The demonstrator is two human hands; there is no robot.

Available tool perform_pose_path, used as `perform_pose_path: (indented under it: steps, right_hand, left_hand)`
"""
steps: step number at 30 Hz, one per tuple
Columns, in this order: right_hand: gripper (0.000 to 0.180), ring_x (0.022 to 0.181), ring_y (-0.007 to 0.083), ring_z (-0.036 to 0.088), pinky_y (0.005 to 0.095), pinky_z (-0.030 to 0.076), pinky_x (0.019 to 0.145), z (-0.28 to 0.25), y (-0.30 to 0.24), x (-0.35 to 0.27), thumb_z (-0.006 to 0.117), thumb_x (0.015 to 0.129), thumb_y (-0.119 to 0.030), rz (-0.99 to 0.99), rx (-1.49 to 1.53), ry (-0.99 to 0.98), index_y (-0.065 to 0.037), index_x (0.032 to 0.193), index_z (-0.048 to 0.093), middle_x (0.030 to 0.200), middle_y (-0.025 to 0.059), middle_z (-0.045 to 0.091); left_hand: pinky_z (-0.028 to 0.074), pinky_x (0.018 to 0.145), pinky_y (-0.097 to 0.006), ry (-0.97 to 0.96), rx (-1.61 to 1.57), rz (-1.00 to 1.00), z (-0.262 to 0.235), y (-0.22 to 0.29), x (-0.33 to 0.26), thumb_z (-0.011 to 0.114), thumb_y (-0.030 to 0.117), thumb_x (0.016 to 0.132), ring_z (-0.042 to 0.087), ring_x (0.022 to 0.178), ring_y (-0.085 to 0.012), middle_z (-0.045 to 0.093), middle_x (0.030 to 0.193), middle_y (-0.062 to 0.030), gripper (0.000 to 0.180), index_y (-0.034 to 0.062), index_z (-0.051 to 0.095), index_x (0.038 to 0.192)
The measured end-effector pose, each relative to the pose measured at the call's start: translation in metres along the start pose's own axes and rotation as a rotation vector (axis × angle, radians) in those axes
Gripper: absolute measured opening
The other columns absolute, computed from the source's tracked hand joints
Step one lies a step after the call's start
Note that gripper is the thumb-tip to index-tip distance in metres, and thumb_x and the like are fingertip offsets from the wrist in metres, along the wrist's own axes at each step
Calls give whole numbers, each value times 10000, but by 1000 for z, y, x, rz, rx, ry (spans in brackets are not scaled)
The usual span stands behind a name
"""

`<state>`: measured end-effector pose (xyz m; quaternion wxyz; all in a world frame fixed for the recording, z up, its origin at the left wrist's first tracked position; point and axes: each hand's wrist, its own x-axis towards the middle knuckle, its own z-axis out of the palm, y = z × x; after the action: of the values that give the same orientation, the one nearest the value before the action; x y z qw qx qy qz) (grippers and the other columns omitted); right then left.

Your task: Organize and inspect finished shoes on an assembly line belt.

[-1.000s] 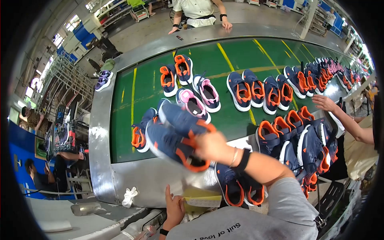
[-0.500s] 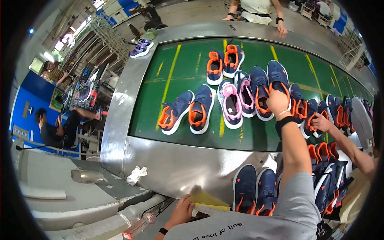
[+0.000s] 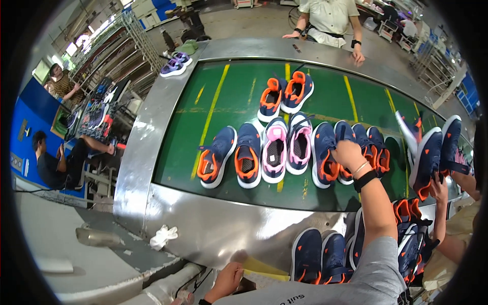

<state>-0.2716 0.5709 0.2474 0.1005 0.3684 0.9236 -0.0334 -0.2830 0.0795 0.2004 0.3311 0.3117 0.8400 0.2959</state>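
Note:
My right hand (image 3: 348, 154) is closed on the heel end of a navy sneaker (image 3: 344, 130) with orange lining, standing on the green belt (image 3: 213, 109). Touching its left side is a matching navy sneaker (image 3: 322, 145). Further left stands a pair of navy sneakers with pink lining, a left one (image 3: 274, 147) and a right one (image 3: 299, 140). Low in the picture, my left hand (image 3: 227, 280) has its fingers curled beside a yellow sheet (image 3: 262, 267); whether it holds anything is hidden.
More navy-orange sneakers (image 3: 246, 152) stand left and behind. At right, a co-worker's hand (image 3: 438, 189) holds a navy sneaker (image 3: 428, 157). Other sneakers (image 3: 307, 249) stand along the near metal edge by a white glove (image 3: 163, 237). Another person (image 3: 330, 23) stands at the far edge.
My right hand has drawn the navy sneaker down beside its mate. The pink-lined pair now stands further left, in line with the others. At right, the co-worker has lifted sneakers off the belt.

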Motion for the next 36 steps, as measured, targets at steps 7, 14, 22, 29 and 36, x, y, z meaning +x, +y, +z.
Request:
perform_pose_path:
  steps: [7,14,22,29,36]
  right_hand:
    - [333,961,332,542,413,465,803,-35,-68,122,621,713,-122,-343,234,451,-33,1019,527,985,168,568]
    - [499,1275,361,285,403,390,967,29,-85,194,595,697,-58,-188,390,344,-26,1172,446,1318,212,337]
    - [413,937,370,562,416,461,785,37,-125,200,519,664,49,-361,288,125,-56,1054,431,981,215,566]
    - [550,1021,376,513,407,459,834,48,-123,216,487,730,-19,-301,223,244,-177,1256,465,1028,211,549]
    - [223,1077,296,463,402,452,848,60,-126,190,469,817,-160,-125,423,388,-136,992,605,1054,126,542]
  left_hand:
    - [452,740,-365,-16,-198,-285,27,-33,-25,514,195,875,583,788,-293,629,917,-112,190,42,587,959]
    - [436,800,-343,8,-465,-429,24,-2,-53,563,309,849,571,890,-281,606,1017,-148,336,68,561,1083]
    - [428,777,-335,95,-327,-643,20,10,-43,520,289,888,554,875,-221,591,942,-137,313,44,556,1079]
    - [436,751,-326,95,-334,-642,31,8,-48,512,256,887,549,848,-195,592,903,-107,256,49,560,1030]
    - [433,755,-332,78,-223,-563,37,-5,-57,536,248,862,559,856,-191,601,887,-113,240,45,580,982]
